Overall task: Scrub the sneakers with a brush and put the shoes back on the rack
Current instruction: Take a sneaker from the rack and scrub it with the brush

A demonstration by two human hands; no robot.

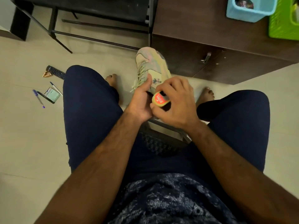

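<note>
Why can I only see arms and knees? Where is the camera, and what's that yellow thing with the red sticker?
The camera sits on the person's head and looks down, so you see their own arms and knees. There is no machine, just two bare hands. The left hand holds a pastel sneaker. The right hand holds the yellow thing: a small brush, by the shoe's side. On the floor lie pens and a remote.

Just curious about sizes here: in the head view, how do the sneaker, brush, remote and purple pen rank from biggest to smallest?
1. The sneaker, clearly largest.
2. The remote and brush look alike: a knee hides part of one, the right hand much of the other.
3. The purple pen, smallest.
</note>
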